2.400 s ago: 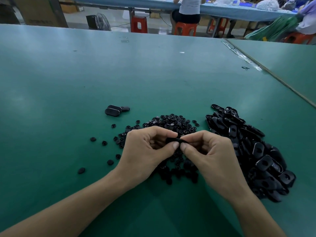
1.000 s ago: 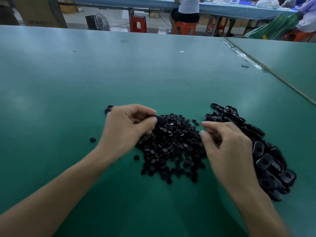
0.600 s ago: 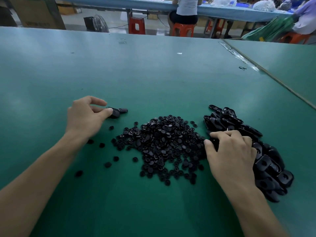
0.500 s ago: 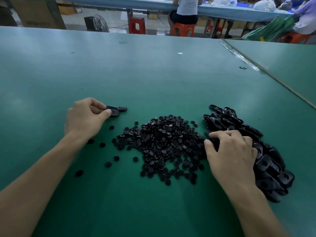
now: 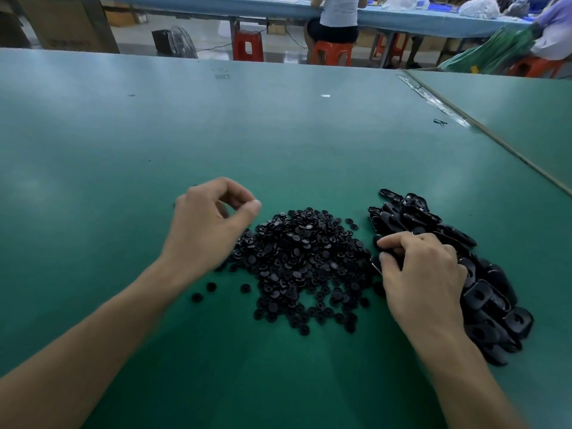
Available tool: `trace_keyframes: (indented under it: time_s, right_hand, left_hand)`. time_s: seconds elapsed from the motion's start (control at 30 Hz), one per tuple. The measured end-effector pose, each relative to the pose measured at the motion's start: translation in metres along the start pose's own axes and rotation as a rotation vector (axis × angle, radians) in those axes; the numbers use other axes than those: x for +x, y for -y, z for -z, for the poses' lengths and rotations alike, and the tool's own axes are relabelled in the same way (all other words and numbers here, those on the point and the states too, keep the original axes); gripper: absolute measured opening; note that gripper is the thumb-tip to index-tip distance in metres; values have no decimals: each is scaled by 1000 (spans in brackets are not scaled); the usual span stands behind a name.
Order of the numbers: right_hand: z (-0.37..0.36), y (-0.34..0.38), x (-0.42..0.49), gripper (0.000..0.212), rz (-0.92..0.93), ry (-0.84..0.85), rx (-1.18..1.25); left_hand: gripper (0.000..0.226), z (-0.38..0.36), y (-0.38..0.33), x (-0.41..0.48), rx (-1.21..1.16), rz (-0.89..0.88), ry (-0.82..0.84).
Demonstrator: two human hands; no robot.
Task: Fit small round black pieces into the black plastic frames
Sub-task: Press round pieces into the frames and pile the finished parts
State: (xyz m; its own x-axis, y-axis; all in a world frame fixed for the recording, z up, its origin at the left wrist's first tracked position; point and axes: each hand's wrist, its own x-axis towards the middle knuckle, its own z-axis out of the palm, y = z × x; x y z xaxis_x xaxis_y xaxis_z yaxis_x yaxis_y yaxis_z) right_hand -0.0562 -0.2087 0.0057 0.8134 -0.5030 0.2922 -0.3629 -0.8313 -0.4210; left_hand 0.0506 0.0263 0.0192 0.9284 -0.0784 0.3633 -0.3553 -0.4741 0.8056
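Left hand (image 5: pixel 210 224) has moved from the left part of the table (image 5: pixel 278 134) to just above the left edge of the round pieces (image 5: pixel 305 261). Its fingers are curled, thumb tip against forefinger tip, with nothing visible between them. Right hand (image 5: pixel 424 274) rests on the frames (image 5: pixel 483 292) heaped right of the round pieces, thumb and fingers pinching one frame (image 5: pixel 377 265) at the heap's left edge. Print on the cardboard box (image 5: pixel 66 23) is too blurred to read.
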Motion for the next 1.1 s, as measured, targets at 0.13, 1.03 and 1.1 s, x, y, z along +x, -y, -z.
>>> trace_keyframes:
  time_s: [0.13, 1.03, 1.1]
  right_hand:
    - [0, 0, 0, 29, 19, -26, 61]
    - [-6, 28, -19, 15, 161, 285, 949]
    - [-6, 28, -19, 16, 154, 273, 971]
  left_hand:
    - [13, -19, -24, -29, -327, 41, 167]
    - [14, -38, -21, -56, -633, 105, 265]
    - [12, -39, -19, -56, -657, 111, 263]
